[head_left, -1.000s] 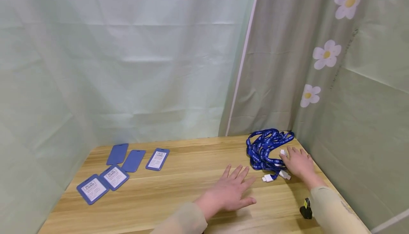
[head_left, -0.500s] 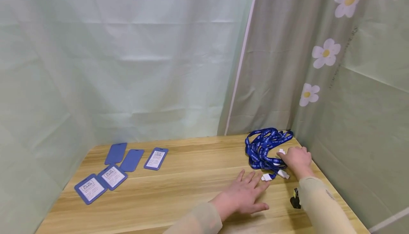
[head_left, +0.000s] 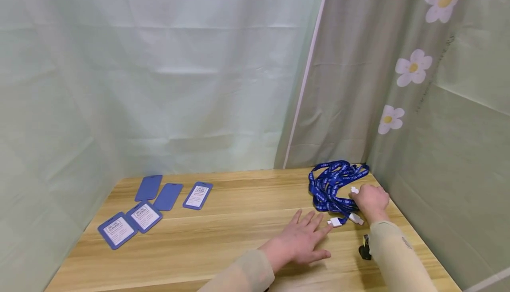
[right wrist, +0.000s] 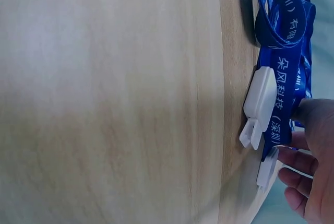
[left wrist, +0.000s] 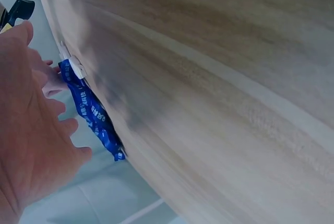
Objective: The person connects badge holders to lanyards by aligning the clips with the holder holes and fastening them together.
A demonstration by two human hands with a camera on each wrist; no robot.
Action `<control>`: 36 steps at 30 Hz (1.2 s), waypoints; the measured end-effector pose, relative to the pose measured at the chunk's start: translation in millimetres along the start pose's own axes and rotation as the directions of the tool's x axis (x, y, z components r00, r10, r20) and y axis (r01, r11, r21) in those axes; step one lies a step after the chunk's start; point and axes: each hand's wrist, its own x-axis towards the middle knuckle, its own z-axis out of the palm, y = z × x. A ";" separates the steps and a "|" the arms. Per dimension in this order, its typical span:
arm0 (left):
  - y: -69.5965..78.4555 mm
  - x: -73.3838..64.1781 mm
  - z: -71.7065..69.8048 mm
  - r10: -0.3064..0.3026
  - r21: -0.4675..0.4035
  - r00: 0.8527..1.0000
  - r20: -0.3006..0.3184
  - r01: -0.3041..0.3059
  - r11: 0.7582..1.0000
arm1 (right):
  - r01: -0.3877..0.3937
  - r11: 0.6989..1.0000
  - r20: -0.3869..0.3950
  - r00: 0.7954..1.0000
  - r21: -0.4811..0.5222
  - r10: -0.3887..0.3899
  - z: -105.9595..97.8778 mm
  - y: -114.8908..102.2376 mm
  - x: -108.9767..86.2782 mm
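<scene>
A tangled pile of blue lanyards [head_left: 324, 190] with white lettering lies at the table's back right. White plastic clips [right wrist: 261, 96] hang off its near side. My right hand [head_left: 371, 200] is at the right edge of the pile. In the right wrist view its thumb and fingers pinch a blue strap [right wrist: 279, 109] beside a white clip [right wrist: 267, 169]. My left hand [head_left: 299, 241] is spread palm down over the table with straight fingers, holding nothing. Its fingertips come close to the nearest white clip [head_left: 335, 222].
Several blue badge holders lie at the table's left: two face-up ones [head_left: 117, 231] with white cards, two plain-side-up ones [head_left: 168, 196], and another carded holder [head_left: 198, 195]. Pale curtains [head_left: 199, 83] stand behind the wooden table [head_left: 223, 256] and at both sides. A black wrist device [head_left: 365, 248] sits under my right forearm.
My right hand's fingers, spread over the clips earlier, have curled in at the strap's end. My left hand has slid a little to the right, towards the lanyards.
</scene>
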 end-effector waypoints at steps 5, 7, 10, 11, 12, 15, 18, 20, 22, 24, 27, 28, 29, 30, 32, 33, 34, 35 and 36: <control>-3.7 8.2 2.3 -0.028 -0.023 1.000 -0.007 0.028 0.999 | -0.006 0.999 -0.005 1.000 0.036 0.007 -2.1 -2.0 -1.0; -7.6 14.7 5.1 -0.050 -0.032 0.999 -0.009 0.050 0.998 | -0.012 0.998 -0.009 1.000 0.064 0.013 -2.5 -2.3 -0.5; -13.9 21.9 7.0 -0.095 -0.039 0.995 -0.015 0.094 0.995 | -0.038 0.989 -0.001 0.999 0.140 0.039 -1.5 -2.6 1.4; -16.2 23.0 6.9 -0.109 -0.040 0.994 -0.017 0.108 0.993 | -0.048 0.984 0.002 0.999 0.171 0.048 -1.4 -2.8 2.1; -18.5 23.6 6.7 -0.119 -0.042 0.993 -0.019 0.118 0.992 | -0.057 0.978 0.006 0.998 0.203 0.057 -1.7 -3.0 2.6; -24.9 22.4 4.4 -0.134 -0.054 0.991 -0.022 0.132 0.990 | -0.076 0.946 -0.003 0.997 0.315 0.081 -5.7 -4.3 3.2; -30.3 18.4 1.8 -0.130 -0.068 0.991 -0.028 0.128 0.989 | -0.070 0.881 -0.055 0.993 0.469 0.108 -13.5 -6.3 2.9; -33.9 15.9 1.1 -0.123 -0.073 0.992 -0.034 0.120 0.990 | -0.058 0.793 -0.086 0.987 0.606 0.138 -20.1 -8.9 3.3; -36.9 12.3 -0.6 -0.118 -0.072 0.992 -0.047 0.114 0.991 | -0.039 0.671 -0.101 0.981 0.740 0.168 -27.6 -12.7 3.9; -39.9 8.4 -2.1 -0.110 -0.075 0.993 -0.050 0.106 0.991 | -0.030 0.524 -0.083 0.978 0.851 0.190 -35.2 -16.7 4.8; -41.7 3.6 -6.6 -0.104 -0.086 0.993 -0.047 0.100 0.991 | -0.033 0.280 -0.025 0.979 0.959 0.201 -48.0 -20.7 5.5; -41.9 2.0 -8.1 -0.102 -0.091 0.994 -0.043 0.097 0.991 | -0.030 0.200 -0.011 0.980 0.979 0.198 -51.7 -21.6 5.7; -42.1 0.8 -9.2 -0.100 -0.096 0.994 -0.038 0.096 0.991 | -0.029 0.146 -0.001 0.979 0.989 0.202 -55.0 -22.1 5.8; -42.2 -0.2 -10.2 -0.098 -0.100 0.995 -0.033 0.094 0.990 | -0.020 0.105 -0.002 0.979 0.994 0.203 -57.9 -22.7 5.8; -41.7 -2.5 -12.0 -0.096 -0.109 0.995 -0.032 0.092 0.990 | -0.001 0.075 -0.014 0.979 0.997 0.202 -62.6 -23.2 5.4; -41.4 -3.8 -12.9 -0.095 -0.114 0.995 -0.033 0.091 0.989 | 0.010 0.095 -0.030 0.979 0.995 0.202 -64.4 -22.8 5.2; -41.3 -4.9 -13.0 -0.094 -0.121 0.995 -0.034 0.089 0.989 | 0.023 0.134 -0.050 0.978 0.991 0.202 -66.1 -22.4 4.8; -41.3 -5.8 -12.6 -0.093 -0.123 0.995 -0.035 0.088 0.988 | 0.038 0.195 -0.078 0.977 0.980 0.199 -67.9 -21.6 4.3; -41.2 -7.3 -13.2 -0.092 -0.126 0.995 -0.037 0.087 0.988 | 0.060 0.251 -0.108 0.977 0.966 0.183 -70.0 -21.0 3.5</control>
